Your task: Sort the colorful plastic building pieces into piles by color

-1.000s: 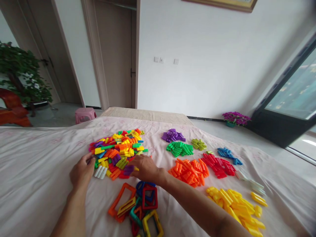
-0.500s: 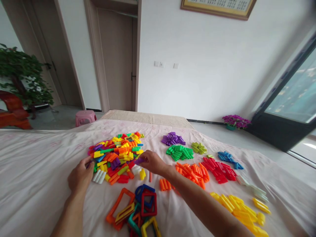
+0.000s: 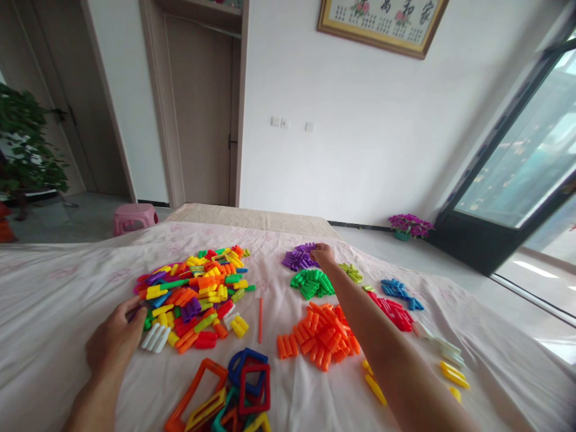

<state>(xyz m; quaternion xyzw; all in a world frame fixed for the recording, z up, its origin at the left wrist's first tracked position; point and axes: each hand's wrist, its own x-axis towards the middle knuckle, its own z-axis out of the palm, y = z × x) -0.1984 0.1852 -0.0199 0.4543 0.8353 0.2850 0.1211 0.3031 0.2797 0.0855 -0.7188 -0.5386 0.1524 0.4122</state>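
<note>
At the left edge of a mixed heap of colourful plastic building pieces (image 3: 211, 288), my left hand (image 3: 112, 336) is closed, its thumb and fingers pinching a small dark purple piece mostly hidden by them. White joined tubes (image 3: 156, 338) lie just beside its fingertips. My right hand (image 3: 323, 255) reaches to the far purple pile (image 3: 297, 259), fingers pinched on a purple piece at the pile's right side. Nearer than that pile are green pieces (image 3: 311, 284) and a large orange pile (image 3: 324, 336), with lime pieces (image 3: 351, 272) behind my right forearm.
Blue (image 3: 400, 293), red (image 3: 392, 311), whitish (image 3: 438, 343) and yellow pieces (image 3: 455, 374) lie to the right. Flat coloured frames (image 3: 254, 381) overlap near the front. A thin orange stick (image 3: 260, 321) lies mid-cloth. Beyond the bed stands a pink stool (image 3: 135, 219).
My right hand has carried a purple piece from the mixed heap rightward and away to the purple pile. My left hand stays by the heap. The view has shifted slightly right.
</note>
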